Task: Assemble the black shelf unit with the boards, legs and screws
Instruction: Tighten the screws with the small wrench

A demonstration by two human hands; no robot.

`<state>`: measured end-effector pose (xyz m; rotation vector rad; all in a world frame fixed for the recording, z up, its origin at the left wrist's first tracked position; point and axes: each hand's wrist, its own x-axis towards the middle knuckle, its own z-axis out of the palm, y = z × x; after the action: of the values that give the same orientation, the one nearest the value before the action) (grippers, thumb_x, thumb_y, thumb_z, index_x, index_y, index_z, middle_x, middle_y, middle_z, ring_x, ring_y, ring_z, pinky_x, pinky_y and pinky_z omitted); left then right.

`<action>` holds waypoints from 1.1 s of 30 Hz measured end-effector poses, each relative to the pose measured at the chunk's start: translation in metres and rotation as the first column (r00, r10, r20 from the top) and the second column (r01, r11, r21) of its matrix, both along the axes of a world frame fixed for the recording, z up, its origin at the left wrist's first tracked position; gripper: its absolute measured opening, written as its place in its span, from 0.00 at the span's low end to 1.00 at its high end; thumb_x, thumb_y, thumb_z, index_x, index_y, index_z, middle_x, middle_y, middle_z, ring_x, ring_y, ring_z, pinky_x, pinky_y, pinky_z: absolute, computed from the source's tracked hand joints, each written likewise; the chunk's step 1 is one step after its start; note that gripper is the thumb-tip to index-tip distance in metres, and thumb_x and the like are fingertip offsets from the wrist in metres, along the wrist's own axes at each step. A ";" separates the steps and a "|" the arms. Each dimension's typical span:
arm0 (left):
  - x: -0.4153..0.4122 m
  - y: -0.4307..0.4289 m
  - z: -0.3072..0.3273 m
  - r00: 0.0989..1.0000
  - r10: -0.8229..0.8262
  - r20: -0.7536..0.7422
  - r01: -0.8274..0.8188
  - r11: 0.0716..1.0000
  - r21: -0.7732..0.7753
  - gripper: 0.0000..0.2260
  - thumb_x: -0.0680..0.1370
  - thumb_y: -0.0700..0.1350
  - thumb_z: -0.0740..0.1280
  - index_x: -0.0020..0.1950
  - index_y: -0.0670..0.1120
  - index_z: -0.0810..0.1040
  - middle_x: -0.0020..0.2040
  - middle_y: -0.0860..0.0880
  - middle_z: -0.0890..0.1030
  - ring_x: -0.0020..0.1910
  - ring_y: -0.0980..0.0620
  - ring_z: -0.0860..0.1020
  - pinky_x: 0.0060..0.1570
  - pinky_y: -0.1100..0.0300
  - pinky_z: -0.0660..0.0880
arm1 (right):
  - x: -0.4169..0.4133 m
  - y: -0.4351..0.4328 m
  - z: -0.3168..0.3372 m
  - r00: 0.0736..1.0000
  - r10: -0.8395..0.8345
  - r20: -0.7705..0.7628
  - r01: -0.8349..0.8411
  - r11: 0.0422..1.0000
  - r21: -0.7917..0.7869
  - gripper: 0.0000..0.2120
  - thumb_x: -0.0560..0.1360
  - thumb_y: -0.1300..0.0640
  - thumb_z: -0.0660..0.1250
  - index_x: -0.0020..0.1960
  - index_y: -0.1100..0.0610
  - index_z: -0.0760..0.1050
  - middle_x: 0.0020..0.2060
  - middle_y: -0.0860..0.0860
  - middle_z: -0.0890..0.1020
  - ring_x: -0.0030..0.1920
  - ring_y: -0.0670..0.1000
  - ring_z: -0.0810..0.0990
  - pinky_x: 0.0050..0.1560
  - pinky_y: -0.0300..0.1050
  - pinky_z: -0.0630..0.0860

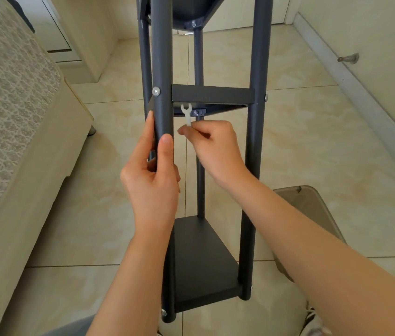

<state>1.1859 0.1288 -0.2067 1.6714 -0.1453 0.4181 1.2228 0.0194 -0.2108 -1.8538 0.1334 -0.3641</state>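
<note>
While the left hand (153, 180) grips the near leg (162, 69) of the black shelf unit (203, 258), whose long axis runs straight away from the person, the right hand (212, 146) pinches a small white spanner (187, 115). Its forked head points up, just left of the bolt (196, 113) under the middle board (212, 95). The right hand is nearer, so the fork probably needs shifting right.

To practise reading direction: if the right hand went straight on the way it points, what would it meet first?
Probably the middle board, near its bracket; the white wrench the right hand pinches points there. Depth unclear.
</note>
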 end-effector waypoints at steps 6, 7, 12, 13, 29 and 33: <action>-0.003 -0.002 0.001 1.000 -0.003 -0.016 0.002 0.999 -0.038 0.19 0.85 0.44 0.62 0.76 0.49 0.70 0.33 0.54 0.71 0.30 0.37 0.70 0.27 0.55 0.73 | -0.010 -0.017 0.034 0.983 0.130 -0.130 -0.138 0.989 -0.059 0.10 0.79 0.59 0.65 0.49 0.59 0.85 0.40 0.57 0.83 0.43 0.55 0.79 0.45 0.48 0.75; -0.004 -0.002 0.001 1.000 -0.002 -0.018 0.002 0.999 -0.038 0.19 0.84 0.44 0.62 0.76 0.49 0.70 0.32 0.53 0.71 0.30 0.37 0.70 0.27 0.54 0.73 | -0.010 -0.017 0.039 0.980 0.144 -0.137 -0.154 0.986 -0.063 0.10 0.78 0.60 0.65 0.48 0.60 0.85 0.39 0.55 0.83 0.42 0.52 0.79 0.44 0.45 0.74; -0.004 -0.001 0.002 1.000 0.002 -0.020 -0.003 0.999 -0.039 0.19 0.84 0.43 0.62 0.76 0.49 0.71 0.32 0.57 0.73 0.30 0.37 0.69 0.26 0.52 0.72 | -0.007 -0.017 0.047 0.980 0.161 -0.120 -0.173 0.979 -0.105 0.11 0.77 0.58 0.66 0.45 0.63 0.84 0.49 0.67 0.81 0.49 0.61 0.79 0.50 0.46 0.76; -0.004 -0.001 0.002 1.000 0.001 -0.016 -0.002 0.999 -0.036 0.19 0.84 0.43 0.62 0.76 0.49 0.71 0.33 0.57 0.73 0.30 0.37 0.69 0.26 0.52 0.72 | -0.006 -0.017 0.048 0.980 0.160 -0.118 -0.172 0.979 -0.108 0.10 0.78 0.57 0.66 0.45 0.61 0.84 0.48 0.66 0.82 0.50 0.60 0.80 0.53 0.45 0.75; -0.002 0.001 0.000 1.000 -0.004 -0.007 0.003 0.999 -0.053 0.19 0.84 0.42 0.63 0.75 0.49 0.72 0.35 0.50 0.79 0.29 0.38 0.70 0.26 0.57 0.73 | 0.009 0.030 -0.006 0.969 -0.117 0.220 0.097 0.990 0.102 0.10 0.78 0.59 0.69 0.40 0.63 0.82 0.32 0.55 0.82 0.35 0.55 0.81 0.40 0.57 0.79; -0.002 0.003 0.000 1.000 0.000 -0.014 -0.001 0.999 -0.037 0.19 0.84 0.42 0.63 0.75 0.50 0.71 0.37 0.52 0.80 0.28 0.40 0.71 0.27 0.58 0.74 | 0.016 0.039 -0.011 0.958 -0.155 0.241 0.114 0.978 0.176 0.11 0.78 0.61 0.68 0.39 0.64 0.81 0.32 0.56 0.82 0.35 0.56 0.80 0.39 0.57 0.78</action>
<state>1.1839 0.1320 -0.2071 1.6378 -0.1260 0.4069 1.2386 0.0584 -0.2214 -1.6275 0.1110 -0.6638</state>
